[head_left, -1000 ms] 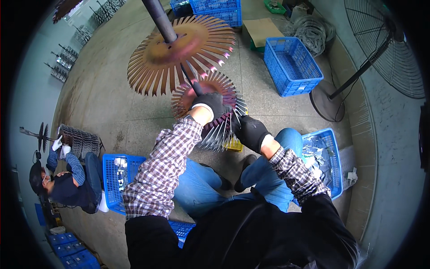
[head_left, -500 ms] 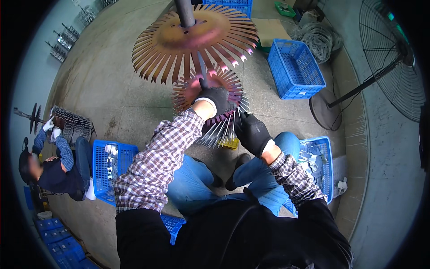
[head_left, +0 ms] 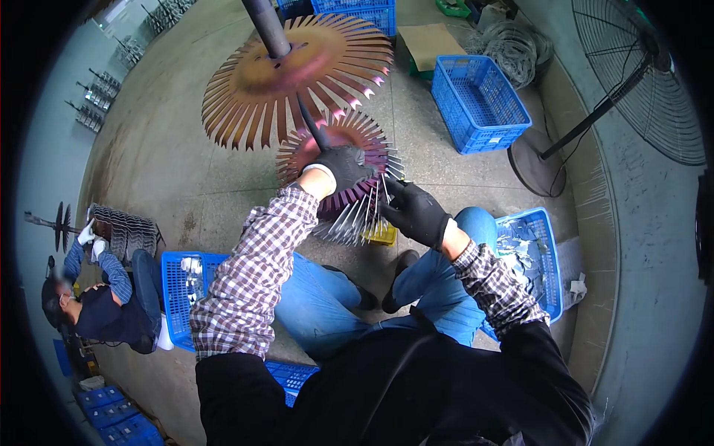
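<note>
The spiky wheel (head_left: 343, 135) is under our left hand (head_left: 342, 169), by our right hand (head_left: 416, 213). Both stayed near it; we can't tell their grip.

Near the floor's (head_left: 454, 178) right edge, a pedestal fan (head_left: 595, 114) stands near an open blue crate (head_left: 492, 138); wire coils (head_left: 515, 49) lie beyond. Near its left edge sits a co-worker (head_left: 111, 314).

The left hand (head_left: 341, 168) hides part of the lower slotted disc (head_left: 343, 134), and the upper edge cuts off the thick pole (head_left: 266, 30).
</note>
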A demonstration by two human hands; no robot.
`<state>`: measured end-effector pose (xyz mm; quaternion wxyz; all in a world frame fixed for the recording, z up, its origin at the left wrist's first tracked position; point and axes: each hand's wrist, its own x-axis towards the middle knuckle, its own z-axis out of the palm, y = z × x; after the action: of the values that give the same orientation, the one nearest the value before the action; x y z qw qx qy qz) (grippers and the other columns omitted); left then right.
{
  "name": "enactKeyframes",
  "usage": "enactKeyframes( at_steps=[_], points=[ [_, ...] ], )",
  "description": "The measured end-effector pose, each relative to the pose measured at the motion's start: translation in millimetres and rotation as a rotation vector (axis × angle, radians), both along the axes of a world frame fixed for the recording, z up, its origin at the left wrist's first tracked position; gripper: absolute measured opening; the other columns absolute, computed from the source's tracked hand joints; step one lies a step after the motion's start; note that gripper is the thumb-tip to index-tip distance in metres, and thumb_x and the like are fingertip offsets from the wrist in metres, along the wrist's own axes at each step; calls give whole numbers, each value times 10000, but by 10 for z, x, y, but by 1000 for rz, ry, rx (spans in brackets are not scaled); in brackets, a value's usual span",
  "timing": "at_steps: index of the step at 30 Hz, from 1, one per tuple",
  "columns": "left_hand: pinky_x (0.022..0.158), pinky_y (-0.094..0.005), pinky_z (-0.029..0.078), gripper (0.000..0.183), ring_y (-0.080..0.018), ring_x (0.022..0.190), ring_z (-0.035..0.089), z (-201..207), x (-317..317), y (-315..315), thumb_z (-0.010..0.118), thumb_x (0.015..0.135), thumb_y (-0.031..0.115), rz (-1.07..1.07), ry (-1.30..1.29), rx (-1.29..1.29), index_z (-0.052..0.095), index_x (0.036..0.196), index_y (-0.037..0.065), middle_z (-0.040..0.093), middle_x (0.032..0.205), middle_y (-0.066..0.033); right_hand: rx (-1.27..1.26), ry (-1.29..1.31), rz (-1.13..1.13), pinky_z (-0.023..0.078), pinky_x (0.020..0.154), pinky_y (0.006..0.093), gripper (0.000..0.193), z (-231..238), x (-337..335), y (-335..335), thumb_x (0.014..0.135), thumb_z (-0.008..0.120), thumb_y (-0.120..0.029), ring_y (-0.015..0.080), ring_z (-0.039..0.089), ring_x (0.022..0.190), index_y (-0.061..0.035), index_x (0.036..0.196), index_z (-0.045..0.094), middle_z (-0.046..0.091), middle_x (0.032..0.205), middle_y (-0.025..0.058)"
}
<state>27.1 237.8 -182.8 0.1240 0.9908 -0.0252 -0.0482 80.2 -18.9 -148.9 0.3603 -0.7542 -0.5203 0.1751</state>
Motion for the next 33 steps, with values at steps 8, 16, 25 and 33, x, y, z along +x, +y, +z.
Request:
enactKeyframes(
  at_steps=[8,16,25,33],
  points=[
    [737,-441,504,386,-344,754,642,81,-49,-112,583,1003,421,133,-62,-65,656,922,51,666,858,-141,33,-176,-3,496,661,387,495,-312,36,93,929,671,-167,275,601,726,-17,1387,557,657,911,171],
    [726,-406,499,429,-309,696,614,273,-138,-107,657,957,481,59,-68,-223,604,863,66,628,767,-107,9,200,1,531,729,345,580,-170,56,-180,967,648,-211,248,664,828,22,1473,482,707,1055,174],
    [744,-411,500,463,-309,706,621,346,-219,-203,729,897,509,226,21,-309,556,815,88,637,763,-93,217,614,-382,524,916,298,513,-180,189,-1276,1048,583,-234,201,648,1074,-3,1494,482,626,1350,181],
    [614,-233,448,131,-71,711,560,-15,-408,569,529,1038,111,127,-9,-655,615,1131,81,655,932,1,38,195,-1196,530,842,326,506,-1324,1040,-3226,1038,562,-379,222,679,936,1,1368,617,716,1212,131]
  ],
)
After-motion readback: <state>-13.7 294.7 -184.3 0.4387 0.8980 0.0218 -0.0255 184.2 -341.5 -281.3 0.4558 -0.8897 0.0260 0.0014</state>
